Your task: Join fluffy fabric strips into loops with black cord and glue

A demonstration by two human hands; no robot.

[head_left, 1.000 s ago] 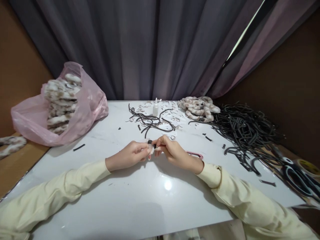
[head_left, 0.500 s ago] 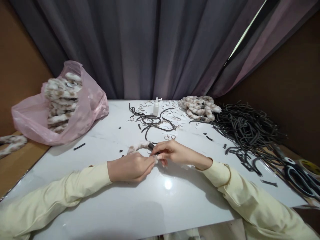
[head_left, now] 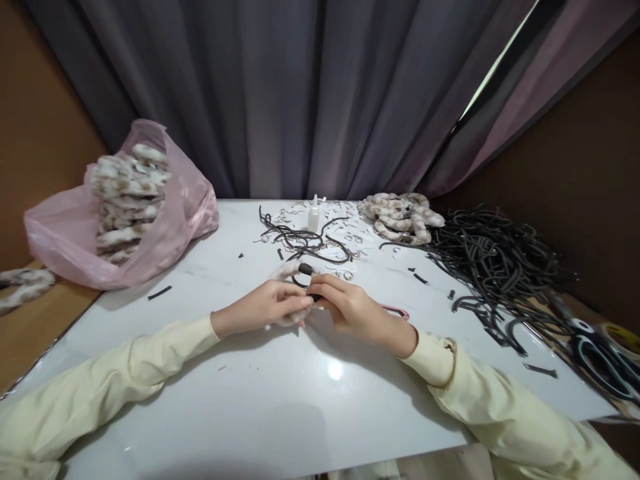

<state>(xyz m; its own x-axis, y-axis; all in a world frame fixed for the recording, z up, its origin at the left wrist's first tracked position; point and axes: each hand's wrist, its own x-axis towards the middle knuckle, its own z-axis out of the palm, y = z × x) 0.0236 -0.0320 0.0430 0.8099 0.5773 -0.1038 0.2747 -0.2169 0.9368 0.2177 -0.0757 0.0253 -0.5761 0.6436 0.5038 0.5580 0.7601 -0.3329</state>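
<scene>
A white-and-brown furry tube (head_left: pixel 285 271) with a black end piece (head_left: pixel 306 269) curves behind my fingers. My left hand (head_left: pixel 267 305) is closed on the furry tube, thumb and fingertips pinching it near the middle of the table. Meeting it from the other side, my right hand (head_left: pixel 350 308) is closed around a dark end of the same tube. The fingers cover most of that end. A pinkish-red handle loop (head_left: pixel 399 311) shows beside the right wrist; the rest of that tool is hidden.
A pink plastic bag (head_left: pixel 193 200) of furry tubes stands left. Toward the back are black cords (head_left: pixel 330 250), a small white bottle (head_left: pixel 313 217) and scattered metal rings. More furry tubes (head_left: pixel 403 217), a heap of black cords (head_left: pixel 500 260) and large scissors (head_left: pixel 600 363) lie right.
Both hands have shifted slightly upward, and the left has turned so its thumb shows. The tube's black end piece now stands clear behind the fingers. The pinkish-red handle has come into view.
</scene>
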